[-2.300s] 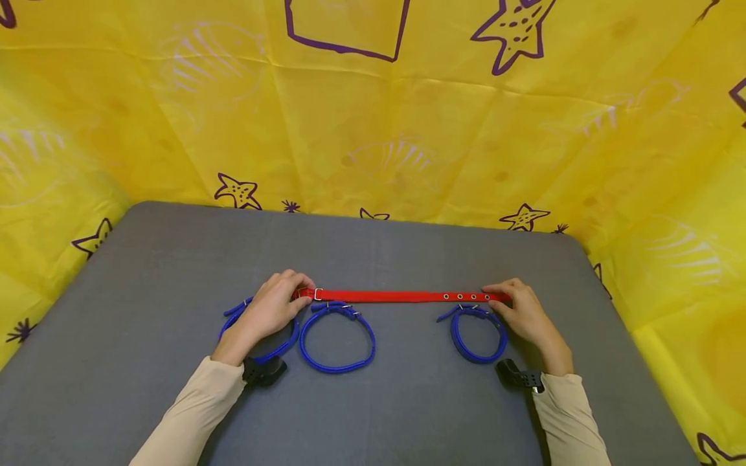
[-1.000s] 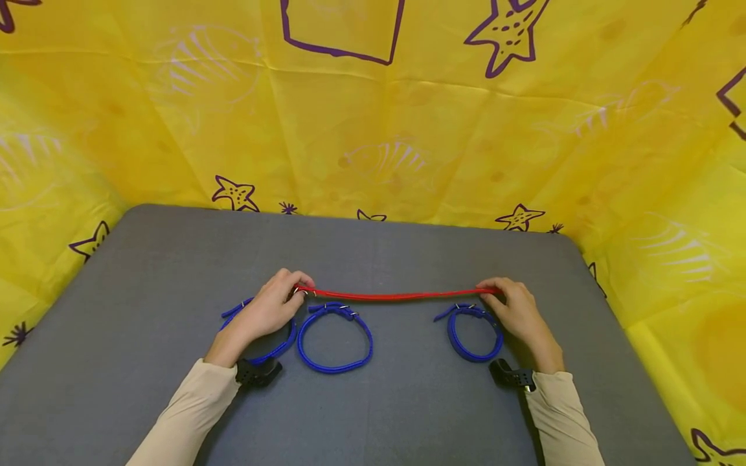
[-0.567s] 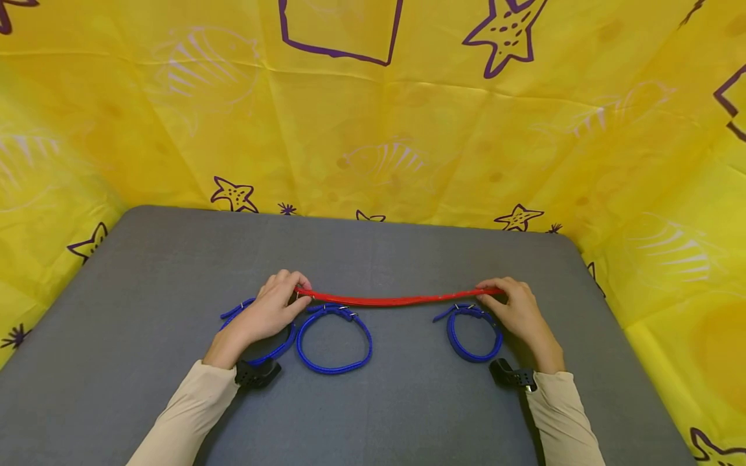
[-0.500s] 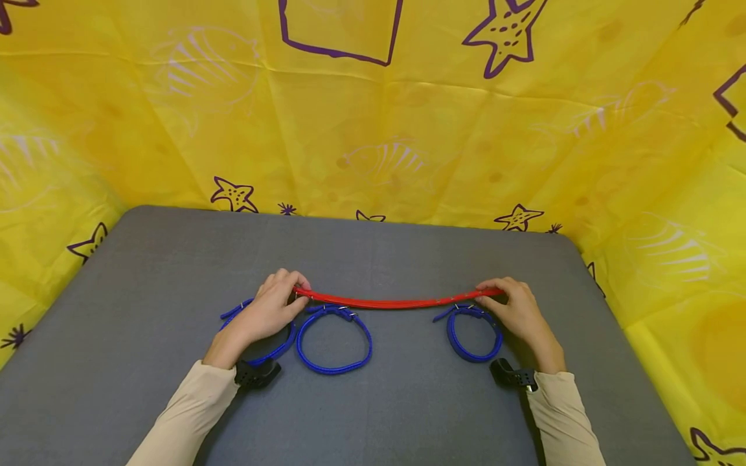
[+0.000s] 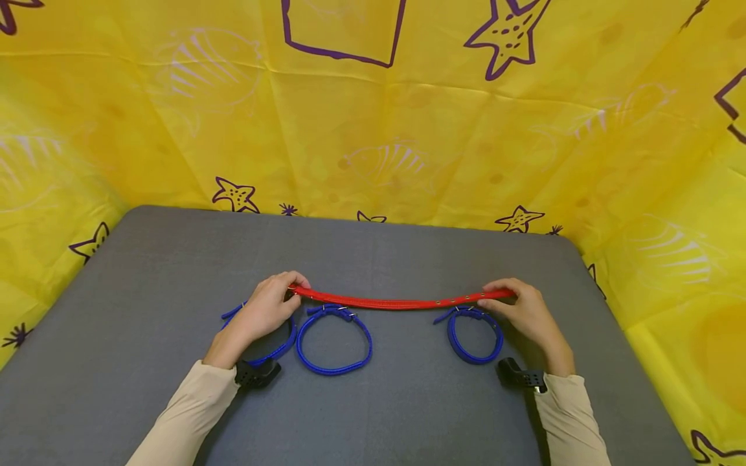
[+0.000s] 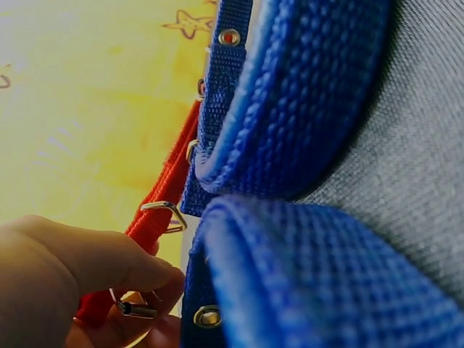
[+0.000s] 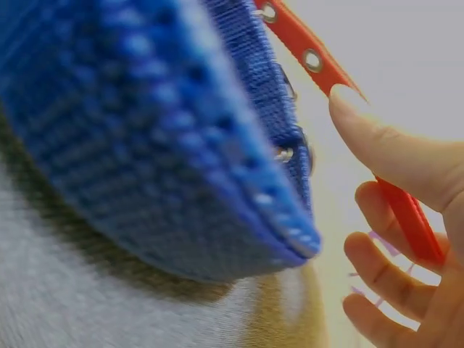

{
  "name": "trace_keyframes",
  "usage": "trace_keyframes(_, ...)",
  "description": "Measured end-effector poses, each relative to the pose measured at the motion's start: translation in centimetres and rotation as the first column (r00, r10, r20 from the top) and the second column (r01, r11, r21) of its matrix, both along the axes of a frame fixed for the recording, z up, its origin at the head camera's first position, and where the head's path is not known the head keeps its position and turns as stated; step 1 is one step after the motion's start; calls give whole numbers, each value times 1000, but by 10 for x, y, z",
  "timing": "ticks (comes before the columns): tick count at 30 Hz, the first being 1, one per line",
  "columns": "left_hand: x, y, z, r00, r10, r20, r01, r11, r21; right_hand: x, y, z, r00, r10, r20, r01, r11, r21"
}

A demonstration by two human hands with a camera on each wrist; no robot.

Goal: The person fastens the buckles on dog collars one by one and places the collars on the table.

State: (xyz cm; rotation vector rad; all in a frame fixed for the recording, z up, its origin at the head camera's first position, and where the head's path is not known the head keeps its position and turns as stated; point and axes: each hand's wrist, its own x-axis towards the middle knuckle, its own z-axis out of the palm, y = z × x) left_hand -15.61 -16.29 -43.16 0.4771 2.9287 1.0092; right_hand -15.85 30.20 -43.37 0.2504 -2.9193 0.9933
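Observation:
A red buckle collar [image 5: 379, 303] is stretched lengthwise between my two hands, bowed slightly downward in the middle. My left hand [image 5: 269, 305] pinches its buckle end; in the left wrist view the metal buckle [image 6: 136, 310] shows at the fingertips, with a metal ring [image 6: 165, 216] beyond them. At the other end my right hand [image 5: 524, 312] holds the strap between thumb and fingers, near the metal eyelets [image 7: 312, 60]. Blue collars lie just in front, fastened into loops: one [image 5: 335, 371] in the middle, a smaller one [image 5: 474, 358] by my right hand.
Another blue collar [image 5: 280, 349] lies partly hidden under my left hand and wrist. All the collars are on or over a grey table [image 5: 384, 414]. A yellow cloth [image 5: 373, 103] with sea-creature drawings hangs behind and at both sides.
The red collar lay flat and straight earlier; it was turned on edge, and now sags a little, its eyelets showing again. My right hand has shifted slightly right in the last half second.

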Motion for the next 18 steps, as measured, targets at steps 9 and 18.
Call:
trace_keyframes(9,0,-3,4,998,-4,57,-1,996,88,2,5,9,999,-40,18,40,999,-22)
trace_keyframes(18,1,-5,6,998,18,61,-26,989,145,5,6,12,993,-105,-51,99,989,-109)
